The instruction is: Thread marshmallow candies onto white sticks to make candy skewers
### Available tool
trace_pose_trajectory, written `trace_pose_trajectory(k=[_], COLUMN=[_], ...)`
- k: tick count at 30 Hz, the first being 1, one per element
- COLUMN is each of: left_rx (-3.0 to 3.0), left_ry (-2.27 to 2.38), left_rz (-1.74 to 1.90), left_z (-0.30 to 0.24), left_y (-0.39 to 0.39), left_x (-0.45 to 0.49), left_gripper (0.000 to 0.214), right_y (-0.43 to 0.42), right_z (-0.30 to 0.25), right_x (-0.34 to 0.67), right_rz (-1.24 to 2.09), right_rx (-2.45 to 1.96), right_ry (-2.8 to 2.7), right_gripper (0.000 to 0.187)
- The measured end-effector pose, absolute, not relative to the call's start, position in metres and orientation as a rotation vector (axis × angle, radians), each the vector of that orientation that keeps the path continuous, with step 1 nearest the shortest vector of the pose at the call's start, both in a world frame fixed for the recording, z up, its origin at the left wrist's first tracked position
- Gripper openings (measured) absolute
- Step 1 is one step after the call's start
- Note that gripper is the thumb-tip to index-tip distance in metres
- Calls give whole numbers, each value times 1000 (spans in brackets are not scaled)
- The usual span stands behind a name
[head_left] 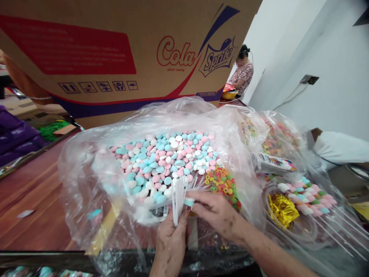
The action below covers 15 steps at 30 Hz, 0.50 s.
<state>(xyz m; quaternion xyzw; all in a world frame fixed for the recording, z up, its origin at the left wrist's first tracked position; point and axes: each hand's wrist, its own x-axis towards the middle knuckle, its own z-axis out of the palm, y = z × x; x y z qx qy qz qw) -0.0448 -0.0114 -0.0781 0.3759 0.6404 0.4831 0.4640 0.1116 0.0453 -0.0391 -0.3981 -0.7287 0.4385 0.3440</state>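
Note:
My left hand is closed around a bundle of thin white sticks that fan upward. My right hand reaches in from the right and pinches a pale blue candy at the sticks. Both hands hover over the near edge of a large clear plastic bag filled with pink, blue and white round candies. A cluster of small multicoloured ring candies lies just beyond my right hand.
A big cardboard box printed "Cola" and "Sprite" looms behind the bag. To the right lie finished candy skewers, gold twist ties in a clear tub and more bagged candy. A seated person works far back.

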Motion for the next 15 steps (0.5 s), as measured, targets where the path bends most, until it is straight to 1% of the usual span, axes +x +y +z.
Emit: trace_pose_trajectory(k=[2,4,6,9,11,15], left_rx=[905,878,844,811,805,804], left_ry=[1560,1547,1535,1506,1485,1479], left_rz=[1213,1242,1265,1291,1297,1277], left_z=[-81,-85,-88,-90,-91,-89], left_y=[-11,-10,-10,-9,-10,-10], left_x=[-43,-42,-41,-40,-39,-39], left_gripper=[41,41,41,44,43,43], right_y=[61,81,97,107,106,104], right_z=[-34,-33,-34,-41,-44,-42], right_x=[129,144,153,152,147,137], right_rz=[1101,845,578,185,-39,-217], right_rx=[-1204,-1350,-1417,-1454,-1474,-1558], right_ry=[-1849,-1915,-2154,-2567,-2709,-2782], right_gripper=[37,29,21,18,20,19])
